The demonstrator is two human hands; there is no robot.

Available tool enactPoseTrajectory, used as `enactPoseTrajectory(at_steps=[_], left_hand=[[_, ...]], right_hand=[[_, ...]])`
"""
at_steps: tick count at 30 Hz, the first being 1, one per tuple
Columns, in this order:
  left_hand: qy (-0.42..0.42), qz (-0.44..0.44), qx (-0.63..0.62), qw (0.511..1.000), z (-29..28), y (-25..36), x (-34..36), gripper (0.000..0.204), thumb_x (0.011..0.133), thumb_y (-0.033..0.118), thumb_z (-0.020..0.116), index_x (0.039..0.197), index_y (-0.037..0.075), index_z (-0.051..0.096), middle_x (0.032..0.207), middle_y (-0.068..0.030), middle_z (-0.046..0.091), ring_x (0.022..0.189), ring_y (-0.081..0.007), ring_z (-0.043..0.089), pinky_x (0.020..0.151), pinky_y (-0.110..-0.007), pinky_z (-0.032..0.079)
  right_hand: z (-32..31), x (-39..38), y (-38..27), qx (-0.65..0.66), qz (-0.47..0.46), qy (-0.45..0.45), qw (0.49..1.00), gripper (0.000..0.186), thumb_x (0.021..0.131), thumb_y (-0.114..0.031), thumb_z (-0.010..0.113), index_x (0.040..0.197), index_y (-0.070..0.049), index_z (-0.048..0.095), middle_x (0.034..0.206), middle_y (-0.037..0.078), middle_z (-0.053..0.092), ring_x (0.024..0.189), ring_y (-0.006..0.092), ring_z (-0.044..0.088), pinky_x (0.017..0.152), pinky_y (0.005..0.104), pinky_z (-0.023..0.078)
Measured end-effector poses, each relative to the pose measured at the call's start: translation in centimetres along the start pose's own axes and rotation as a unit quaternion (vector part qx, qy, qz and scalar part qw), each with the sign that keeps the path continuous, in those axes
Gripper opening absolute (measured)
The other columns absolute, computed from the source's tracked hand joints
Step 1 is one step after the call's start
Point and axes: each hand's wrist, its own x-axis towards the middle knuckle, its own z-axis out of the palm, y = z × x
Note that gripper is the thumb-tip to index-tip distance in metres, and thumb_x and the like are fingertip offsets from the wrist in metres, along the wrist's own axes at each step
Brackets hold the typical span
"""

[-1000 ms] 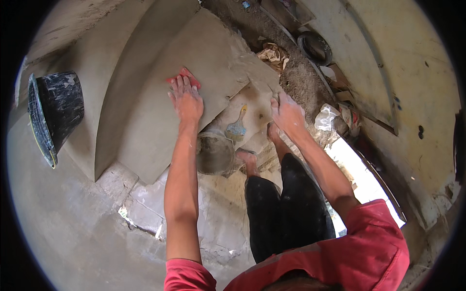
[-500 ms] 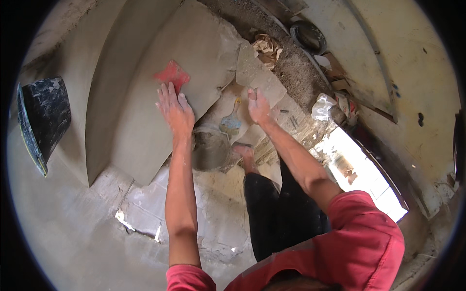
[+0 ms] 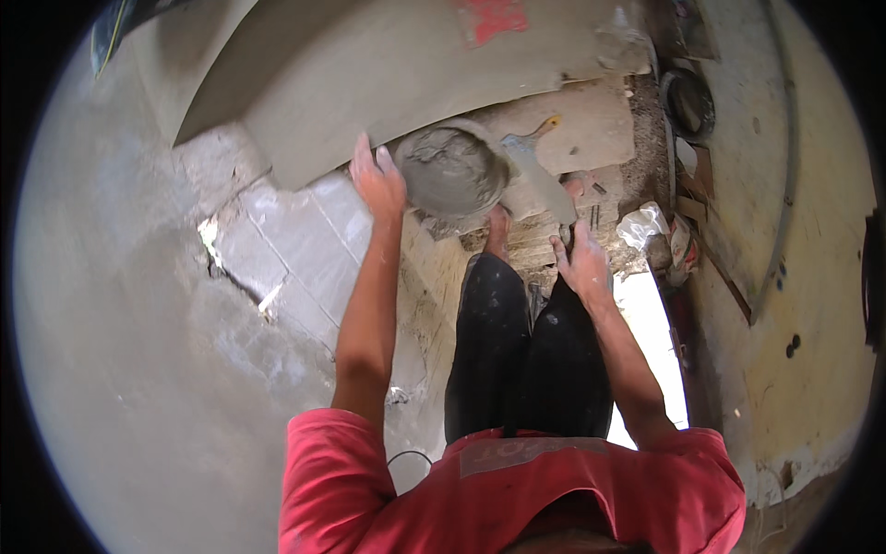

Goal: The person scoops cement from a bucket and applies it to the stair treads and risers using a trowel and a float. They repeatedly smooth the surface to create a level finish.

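My right hand is closed round the handle of a trowel. The trowel's long grey blade points away toward a bucket of wet mortar. Beside that bucket's left rim is my left hand, fingers apart and holding nothing, close to the lower edge of a smooth plastered slab. Whether its fingertips touch the slab, I cannot tell. Beyond the trowel blade lies a brush with an orange-tipped handle, its bristles partly hidden. A flat red piece with jagged edges rests on the slab at the top.
A dark bucket is cut off at the upper left. On the right are a black round container, a crumpled clear plastic bag and a yellowish board. Broken tiles edge the grey floor on the left.
My left hand has left the red piece and come down beside the mortar bucket. My right hand has moved nearer and now shows a trowel. The whole view has shifted downward.
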Motion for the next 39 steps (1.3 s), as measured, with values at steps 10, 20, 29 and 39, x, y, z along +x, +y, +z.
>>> enactPoseTrajectory(at_steps=[10, 20, 29, 39], left_hand=[[-0.159, -0.333, -0.12, 0.922, 3.6, -12.1, -13.4, 0.048, 0.097, 0.021, 0.071, 0.141, 0.002, 0.068, 0.124, -0.0236, 0.076, 0.115, -0.0376, 0.073, 0.104, -0.043, 0.054], [-0.182, -0.306, -0.081, 0.931, 2.9, -10.6, -10.3, 0.031, 0.094, 0.026, 0.076, 0.124, 0.017, 0.081, 0.114, -0.0184, 0.079, 0.104, -0.0387, 0.076, 0.097, -0.045, 0.057], [-0.204, -0.319, -0.079, 0.922, 3.1, -11.4, -8.8, 0.024, 0.093, 0.03, 0.078, 0.113, 0.019, 0.085, 0.109, -0.0122, 0.081, 0.102, -0.0356, 0.077, 0.095, -0.045, 0.058], [-0.22, -0.322, -0.065, 0.919, 3.1, -11.7, -8.0, 0.023, 0.091, 0.03, 0.081, 0.111, 0.021, 0.085, 0.111, -0.0088, 0.081, 0.104, -0.0333, 0.077, 0.096, -0.044, 0.058]], right_hand=[[8.4, 10.4, -10.9, -0.35, -0.188, -0.059, 0.916, 0.023, 0.098, -0.023, 0.06, 0.101, -0.007, 0.075, 0.09, 0.015, 0.074, 0.088, 0.0327, 0.074, 0.069, 0.046, 0.06], [14.7, 13.2, -16.0, -0.448, -0.146, -0.143, 0.87, 0.028, 0.1, -0.023, 0.059, 0.105, -0.008, 0.082, 0.105, 0.016, 0.078, 0.106, 0.0309, 0.074, 0.077, 0.0443, 0.063], [17.1, 13.0, -17.1, -0.323, 0.0, -0.142, 0.936, 0.031, 0.09, -0.026, 0.065, 0.101, -0.002, 0.08, 0.101, 0.028, 0.077, 0.096, 0.0444, 0.077, 0.088, 0.0525, 0.061], [19.1, 10.1, -13.8, -0.224, 0.017, -0.073, 0.972, 0.038, 0.094, -0.033, 0.07, 0.12, -0.006, 0.074, 0.104, 0.028, 0.075, 0.098, 0.0481, 0.072, 0.086, 0.0561, 0.058]])
